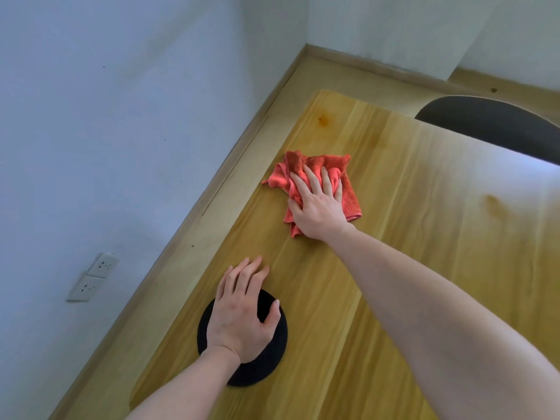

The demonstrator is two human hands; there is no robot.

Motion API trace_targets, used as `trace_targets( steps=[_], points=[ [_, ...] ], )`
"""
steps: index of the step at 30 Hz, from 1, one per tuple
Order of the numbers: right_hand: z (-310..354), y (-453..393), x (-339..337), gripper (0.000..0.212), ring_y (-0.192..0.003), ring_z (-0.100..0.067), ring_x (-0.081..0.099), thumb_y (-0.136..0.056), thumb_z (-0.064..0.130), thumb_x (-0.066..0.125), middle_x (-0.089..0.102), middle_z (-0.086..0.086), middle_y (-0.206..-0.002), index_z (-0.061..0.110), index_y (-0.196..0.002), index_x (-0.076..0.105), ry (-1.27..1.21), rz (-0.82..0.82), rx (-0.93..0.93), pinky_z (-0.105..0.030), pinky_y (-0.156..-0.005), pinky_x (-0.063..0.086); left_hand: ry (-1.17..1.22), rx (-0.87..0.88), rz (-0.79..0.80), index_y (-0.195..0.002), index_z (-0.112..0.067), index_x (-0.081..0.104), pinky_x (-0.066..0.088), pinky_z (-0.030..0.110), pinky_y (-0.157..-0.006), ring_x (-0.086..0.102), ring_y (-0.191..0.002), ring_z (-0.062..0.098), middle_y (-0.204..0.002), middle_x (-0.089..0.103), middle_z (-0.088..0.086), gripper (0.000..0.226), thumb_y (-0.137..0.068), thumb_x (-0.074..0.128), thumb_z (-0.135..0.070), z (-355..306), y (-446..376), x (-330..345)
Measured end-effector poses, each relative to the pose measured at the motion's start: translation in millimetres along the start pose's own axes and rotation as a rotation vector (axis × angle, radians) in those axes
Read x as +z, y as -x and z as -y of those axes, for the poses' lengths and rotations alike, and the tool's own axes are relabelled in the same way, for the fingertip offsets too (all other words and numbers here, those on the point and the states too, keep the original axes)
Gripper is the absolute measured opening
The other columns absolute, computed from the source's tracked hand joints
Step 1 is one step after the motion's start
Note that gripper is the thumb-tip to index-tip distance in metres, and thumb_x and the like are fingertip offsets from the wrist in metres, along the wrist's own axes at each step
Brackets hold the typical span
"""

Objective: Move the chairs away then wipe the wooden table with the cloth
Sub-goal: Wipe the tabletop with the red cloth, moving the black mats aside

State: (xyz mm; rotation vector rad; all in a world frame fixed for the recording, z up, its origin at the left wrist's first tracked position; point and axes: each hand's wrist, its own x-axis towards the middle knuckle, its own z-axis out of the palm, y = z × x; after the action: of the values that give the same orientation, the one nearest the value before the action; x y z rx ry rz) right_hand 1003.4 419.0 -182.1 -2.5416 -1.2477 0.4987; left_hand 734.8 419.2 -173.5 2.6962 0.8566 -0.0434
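Note:
A crumpled red cloth [316, 162] lies on the light wooden table [439, 244], toward its far left part. My right hand [318, 207] presses down on the cloth, fingers spread over it and the thumb tucked into a fold. My left hand [239, 316] rests flat with its fingers apart on a black round pad [272, 356] near the table's left edge. A dark chair [491, 125] shows beyond the table's far right edge, partly hidden by the tabletop.
A white wall runs along the left, close to the table's edge, with two wall sockets [94, 277] low on it. A strip of wooden floor [333, 74] lies between the table and the walls. Brownish stains [323, 119] mark the table's far corner.

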Motion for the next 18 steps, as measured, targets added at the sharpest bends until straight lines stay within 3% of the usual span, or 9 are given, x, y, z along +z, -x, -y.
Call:
trace_targets(
  steps=[11,18],
  points=[
    [-117.7,123.8,-28.0,0.063,-0.157,-0.02,-0.018,-0.101,0.06,0.026,-0.007,0.015,-0.171,0.049,-0.159,0.006,0.006,0.013,0.089,-0.056,-0.124,-0.012,-0.148,-0.009,0.049,-0.15,-0.021,0.035,0.014,0.043,-0.126,0.016,-0.153,0.018,-0.161,0.026,-0.003,0.063,-0.097,0.031,-0.053,-14.9,6.1,-4.4],
    [-227.6,212.6,-56.9,0.064,-0.157,-0.019,-0.018,-0.1,0.062,0.027,-0.008,0.017,-0.17,0.05,-0.159,0.006,0.001,-0.006,0.262,-0.054,-0.124,-0.012,-0.178,-0.155,0.061,-0.145,-0.016,0.039,0.032,0.05,-0.118,0.032,-0.139,0.027,-0.152,0.035,0.003,0.06,-0.092,0.052,-0.041,-71.2,-4.7,-18.2]
  ],
)
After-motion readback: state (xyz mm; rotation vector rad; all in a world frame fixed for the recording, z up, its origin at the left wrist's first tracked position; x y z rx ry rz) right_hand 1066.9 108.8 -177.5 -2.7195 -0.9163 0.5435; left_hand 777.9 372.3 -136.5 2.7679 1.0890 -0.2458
